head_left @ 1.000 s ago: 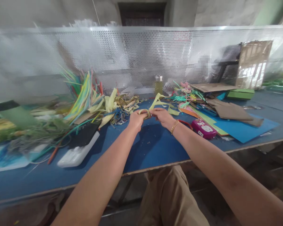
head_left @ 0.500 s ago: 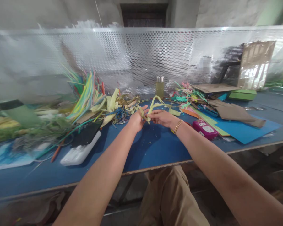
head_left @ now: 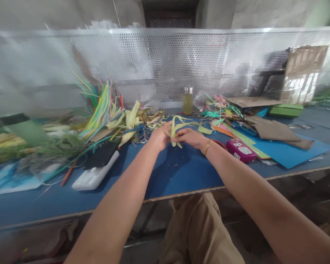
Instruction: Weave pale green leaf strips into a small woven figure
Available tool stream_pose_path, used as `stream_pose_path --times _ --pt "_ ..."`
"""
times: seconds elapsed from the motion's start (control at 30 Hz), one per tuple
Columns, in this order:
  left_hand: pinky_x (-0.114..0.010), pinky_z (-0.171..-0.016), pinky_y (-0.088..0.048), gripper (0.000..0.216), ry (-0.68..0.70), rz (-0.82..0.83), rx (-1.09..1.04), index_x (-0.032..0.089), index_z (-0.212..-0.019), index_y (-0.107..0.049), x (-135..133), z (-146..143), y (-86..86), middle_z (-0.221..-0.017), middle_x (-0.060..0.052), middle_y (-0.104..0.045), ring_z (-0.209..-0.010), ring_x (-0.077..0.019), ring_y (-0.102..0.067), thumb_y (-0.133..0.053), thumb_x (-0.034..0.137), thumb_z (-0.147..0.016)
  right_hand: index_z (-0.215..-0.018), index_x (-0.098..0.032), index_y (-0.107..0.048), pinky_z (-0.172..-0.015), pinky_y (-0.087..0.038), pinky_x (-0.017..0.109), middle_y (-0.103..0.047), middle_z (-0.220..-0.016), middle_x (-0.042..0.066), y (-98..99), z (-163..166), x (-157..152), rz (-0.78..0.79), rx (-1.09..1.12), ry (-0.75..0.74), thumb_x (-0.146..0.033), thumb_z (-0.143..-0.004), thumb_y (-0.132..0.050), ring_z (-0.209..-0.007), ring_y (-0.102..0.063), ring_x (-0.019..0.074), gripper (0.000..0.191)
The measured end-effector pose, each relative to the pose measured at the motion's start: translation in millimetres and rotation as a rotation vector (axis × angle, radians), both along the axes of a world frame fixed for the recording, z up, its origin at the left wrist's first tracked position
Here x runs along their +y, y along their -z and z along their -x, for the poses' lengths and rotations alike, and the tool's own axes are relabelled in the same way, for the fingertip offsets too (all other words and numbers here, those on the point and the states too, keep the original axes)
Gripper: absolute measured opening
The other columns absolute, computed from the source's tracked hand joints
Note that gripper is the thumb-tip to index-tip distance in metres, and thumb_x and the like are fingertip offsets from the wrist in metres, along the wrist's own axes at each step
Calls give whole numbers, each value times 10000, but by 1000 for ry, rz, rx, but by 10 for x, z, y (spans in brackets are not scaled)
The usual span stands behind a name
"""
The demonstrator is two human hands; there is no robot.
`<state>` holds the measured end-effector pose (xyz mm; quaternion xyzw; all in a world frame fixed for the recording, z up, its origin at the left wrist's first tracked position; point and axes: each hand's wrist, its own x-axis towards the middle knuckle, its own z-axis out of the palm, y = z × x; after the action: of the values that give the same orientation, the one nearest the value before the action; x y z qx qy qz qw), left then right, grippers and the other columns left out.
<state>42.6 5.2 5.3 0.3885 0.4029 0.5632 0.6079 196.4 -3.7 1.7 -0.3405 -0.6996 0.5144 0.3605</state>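
Note:
Both my hands meet over the middle of the blue table [head_left: 181,176]. My left hand [head_left: 159,136] and my right hand [head_left: 190,137] pinch the same pale yellow-green strip [head_left: 178,126], a thin leaf-like ribbon that loops up between the fingers and trails off to the right. A gold bracelet [head_left: 208,147] sits on my right wrist. Just behind my left hand lies a heap of similar yellow strips and scraps [head_left: 138,121].
Long coloured strips [head_left: 99,106] fan up at the left, over a black and white box [head_left: 97,167]. A small jar [head_left: 188,101] stands by the perforated metal screen [head_left: 165,62]. A pink device [head_left: 240,150], blue sheet [head_left: 288,150], brown papers and cardboard box [head_left: 304,73] lie right.
My hands have kept working the strip, turning it from a flat loop to an upright fold, and drifted slightly right. The view shifted a little.

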Motion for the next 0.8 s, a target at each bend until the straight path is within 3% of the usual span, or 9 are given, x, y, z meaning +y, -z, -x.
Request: stream_pose_path --times 0.13,0.33,0.47,0.6,0.7,0.8 --pt "-258 -643 -512 382 15 -67 -105 209 -1108 -678 -55 217 -168 -1226 -95 -659 -829 -154 -642 -437 458 -947 -652 -162 -716 -555 -324 251 -623 -605 -6 -55 -66 -26 84 -62 -88 -363 -590 -813 -540 -446 84 231" --pt "-272 -713 -532 446 21 -121 -168 228 -1106 -666 -77 361 -258 -1298 -79 -623 -985 -182 -641 -310 467 -983 -630 -170 -728 -539 -367 236 -684 -666 26 -101 -139 -40 109 -104 -153 -340 -593 -814 -565 -489 95 194" --pt "-285 -708 -536 515 -66 -145 -219 233 -1180 -628 -56 424 -273 -1258 -95 -636 -1009 -206 -633 -294 558 -959 -657 -163 -731 -566 -406 244 -704 -724 44 -95 -177 -8 186 -26 -168 -337 -599 -824 -593 -529 104 206" --pt "-268 -661 -516 652 -152 -83 -130 267 -1221 -588 -87 331 -254 -1178 -100 -658 -957 -208 -646 -374 746 -833 -719 -173 -717 -601 -436 242 -695 -751 21 -95 -176 47 267 249 -62 -348 -616 -828 -618 -554 97 231" --pt "-250 -571 -478 621 -93 42 -52 221 -1144 -614 -137 140 -204 -1038 -115 -697 -815 -189 -665 -417 722 -835 -786 -186 -706 -627 -452 247 -664 -718 0 -79 -151 101 283 428 46 -370 -635 -819 -638 -562 103 264" --pt "-237 -483 -427 543 63 161 20 167 -975 -657 -188 -37 -144 -888 -134 -720 -700 -188 -664 -412 643 -881 -820 -198 -685 -645 -462 258 -655 -738 1 -43 -118 145 256 487 175 -395 -641 -808 -684 -572 119 292"
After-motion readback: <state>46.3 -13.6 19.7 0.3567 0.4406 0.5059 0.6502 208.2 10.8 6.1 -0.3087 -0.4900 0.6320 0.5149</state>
